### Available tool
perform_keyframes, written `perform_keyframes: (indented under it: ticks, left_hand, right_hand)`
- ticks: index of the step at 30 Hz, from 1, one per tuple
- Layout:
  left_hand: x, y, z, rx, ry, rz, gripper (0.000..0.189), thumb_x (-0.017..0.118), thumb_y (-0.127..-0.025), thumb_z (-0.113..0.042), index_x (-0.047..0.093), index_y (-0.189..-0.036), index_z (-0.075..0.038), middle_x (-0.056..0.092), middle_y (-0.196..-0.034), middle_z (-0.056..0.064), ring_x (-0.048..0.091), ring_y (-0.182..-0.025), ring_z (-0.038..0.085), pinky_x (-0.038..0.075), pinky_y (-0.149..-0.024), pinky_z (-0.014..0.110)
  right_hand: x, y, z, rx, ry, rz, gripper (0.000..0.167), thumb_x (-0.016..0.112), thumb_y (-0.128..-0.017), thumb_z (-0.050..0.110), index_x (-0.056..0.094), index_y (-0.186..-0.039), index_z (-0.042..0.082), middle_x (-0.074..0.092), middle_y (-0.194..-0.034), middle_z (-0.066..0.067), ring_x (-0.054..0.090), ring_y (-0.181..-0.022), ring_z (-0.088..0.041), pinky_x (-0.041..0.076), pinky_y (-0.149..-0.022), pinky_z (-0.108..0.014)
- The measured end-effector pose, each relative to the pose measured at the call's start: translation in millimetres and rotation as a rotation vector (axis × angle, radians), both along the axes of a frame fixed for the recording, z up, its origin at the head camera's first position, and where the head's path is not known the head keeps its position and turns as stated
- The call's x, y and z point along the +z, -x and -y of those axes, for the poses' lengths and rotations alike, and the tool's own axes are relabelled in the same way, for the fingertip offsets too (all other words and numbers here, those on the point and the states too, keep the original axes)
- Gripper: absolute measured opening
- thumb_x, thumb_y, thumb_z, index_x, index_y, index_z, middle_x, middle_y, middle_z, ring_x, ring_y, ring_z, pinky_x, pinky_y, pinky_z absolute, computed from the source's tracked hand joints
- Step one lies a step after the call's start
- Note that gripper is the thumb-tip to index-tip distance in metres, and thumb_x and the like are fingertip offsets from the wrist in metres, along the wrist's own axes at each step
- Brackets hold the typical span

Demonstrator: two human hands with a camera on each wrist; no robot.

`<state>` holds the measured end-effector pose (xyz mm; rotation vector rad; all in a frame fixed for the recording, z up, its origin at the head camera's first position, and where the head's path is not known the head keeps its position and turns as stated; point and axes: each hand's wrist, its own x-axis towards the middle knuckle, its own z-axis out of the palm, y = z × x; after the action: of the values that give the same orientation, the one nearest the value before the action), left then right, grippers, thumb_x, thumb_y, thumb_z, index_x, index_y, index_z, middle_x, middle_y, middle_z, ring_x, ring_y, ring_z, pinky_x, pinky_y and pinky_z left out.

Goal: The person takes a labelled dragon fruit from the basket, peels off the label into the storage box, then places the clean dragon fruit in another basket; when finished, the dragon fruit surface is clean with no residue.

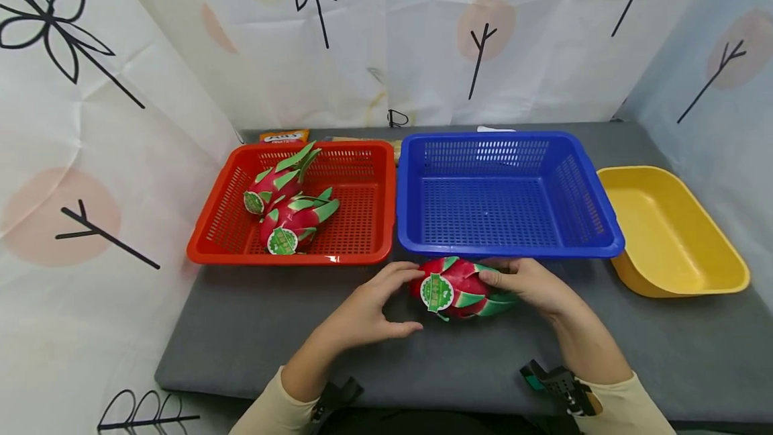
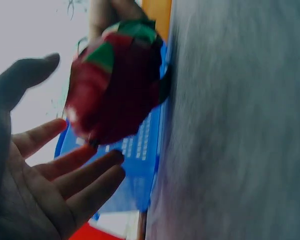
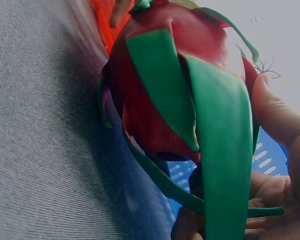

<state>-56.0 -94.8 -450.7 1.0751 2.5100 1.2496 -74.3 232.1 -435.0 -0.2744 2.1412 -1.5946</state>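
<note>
A dragon fruit, red with green scales and a round green-and-white sticker, is just in front of the blue basket in the head view. My right hand grips its leafy right end, thumb on top and fingers behind, as the right wrist view also shows around the dragon fruit. At the other end, my left hand has its fingers spread and thumb apart, fingertips right at the fruit's side. In the left wrist view that left hand shows an open palm facing the dragon fruit.
Two more dragon fruits lie in the left part of a red basket. A blue basket stands beside it, and a yellow tub sits at the right. Behind the red basket is an orange packet on the grey table.
</note>
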Motion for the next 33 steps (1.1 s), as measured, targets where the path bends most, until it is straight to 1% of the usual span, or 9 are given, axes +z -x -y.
perform_keyframes:
  ticks: [5, 8, 13, 17, 20, 24, 27, 30, 33]
  left_hand:
    - [-8.1, 3.7, -15.5, 0.015, -0.013, -0.095, 0.085, 0.088, -0.083, -0.028, 0.043, -0.155, -0.02, 0.043, -0.153, 0.0, 0.048, -0.136, 0.014, 0.047, -0.106, 0.037]
    - [-12.3, 5.0, -21.2, 0.017, -0.015, -0.111, 0.089, 0.088, -0.084, -0.026, 0.039, -0.157, -0.019, 0.045, -0.152, 0.003, 0.05, -0.134, 0.015, 0.049, -0.104, 0.036]
    - [-17.2, 6.1, -23.6, 0.013, -0.027, -0.117, 0.089, 0.088, -0.083, -0.026, 0.039, -0.157, -0.018, 0.046, -0.15, 0.003, 0.05, -0.133, 0.014, 0.049, -0.104, 0.036]
    - [-19.5, 7.0, -23.4, 0.006, -0.055, -0.121, 0.087, 0.089, -0.083, -0.025, 0.041, -0.156, -0.018, 0.047, -0.147, 0.003, 0.05, -0.132, 0.014, 0.049, -0.103, 0.035]
    - [-20.1, 8.5, -23.7, -0.008, -0.075, -0.13, 0.087, 0.089, -0.083, -0.025, 0.041, -0.156, -0.017, 0.047, -0.147, 0.004, 0.051, -0.131, 0.015, 0.05, -0.103, 0.035]
    - [-21.7, 11.0, -24.4, -0.02, -0.096, -0.135, 0.088, 0.089, -0.082, -0.025, 0.041, -0.156, -0.017, 0.047, -0.148, 0.006, 0.051, -0.132, 0.017, 0.05, -0.103, 0.036]
    - [-24.9, 12.6, -25.0, -0.025, -0.118, -0.096, 0.088, 0.089, -0.083, -0.024, 0.041, -0.156, -0.018, 0.047, -0.148, 0.005, 0.049, -0.133, 0.017, 0.049, -0.104, 0.036]
    - [-28.8, 13.8, -25.7, -0.026, -0.154, -0.037, 0.086, 0.088, -0.084, -0.022, 0.041, -0.155, -0.017, 0.047, -0.148, 0.004, 0.048, -0.133, 0.016, 0.047, -0.106, 0.035]
    - [-28.7, 13.7, -27.2, -0.034, -0.198, 0.005, 0.084, 0.088, -0.084, -0.018, 0.042, -0.154, -0.015, 0.047, -0.147, 0.005, 0.049, -0.132, 0.017, 0.048, -0.104, 0.034]
  right_hand:
    - [-1.2, -0.3, 4.1, 0.018, -0.063, 0.018, 0.035, 0.056, -0.107, 0.029, 0.066, -0.104, -0.004, 0.057, -0.083, -0.007, 0.051, -0.076, -0.016, 0.04, -0.068, -0.03]
    - [-1.0, -2.5, 7.3, 0.042, -0.088, 0.023, 0.038, 0.052, -0.109, 0.031, 0.065, -0.096, -0.002, 0.053, -0.077, -0.003, 0.047, -0.07, -0.013, 0.039, -0.063, -0.03]
    - [9.5, -12.5, 10.0, 0.033, -0.216, -0.116, 0.038, 0.056, -0.107, 0.031, 0.069, -0.123, -0.001, 0.071, -0.106, -0.01, 0.064, -0.096, -0.024, 0.054, -0.082, -0.039]
    - [29.1, -27.7, 8.3, -0.042, -0.393, -0.219, 0.053, 0.061, -0.104, 0.038, 0.06, -0.139, -0.002, 0.062, -0.135, -0.021, 0.057, -0.123, -0.042, 0.047, -0.098, -0.061]
    - [44.4, -38.0, 7.5, -0.093, -0.448, -0.229, 0.057, 0.062, -0.102, 0.044, 0.059, -0.142, 0.003, 0.056, -0.142, -0.022, 0.052, -0.13, -0.046, 0.044, -0.099, -0.067]
    - [54.2, -45.8, 13.4, -0.143, -0.398, -0.264, 0.048, 0.064, -0.101, 0.043, 0.065, -0.137, 0.011, 0.061, -0.138, -0.012, 0.056, -0.126, -0.038, 0.047, -0.099, -0.064]
    - [51.2, -45.8, 23.3, -0.177, -0.313, -0.342, 0.036, 0.068, -0.1, 0.034, 0.07, -0.129, 0.012, 0.067, -0.124, -0.003, 0.062, -0.114, -0.025, 0.053, -0.094, -0.05]
    - [43.2, -40.8, 35.5, -0.174, -0.2, -0.4, 0.026, 0.072, -0.099, 0.022, 0.074, -0.121, 0.01, 0.066, -0.104, 0.0, 0.062, -0.092, -0.016, 0.056, -0.078, -0.033]
    - [39.3, -35.7, 45.7, -0.146, -0.107, -0.37, 0.022, 0.073, -0.097, 0.015, 0.075, -0.117, 0.005, 0.058, -0.087, -0.003, 0.054, -0.072, -0.014, 0.048, -0.059, -0.025]
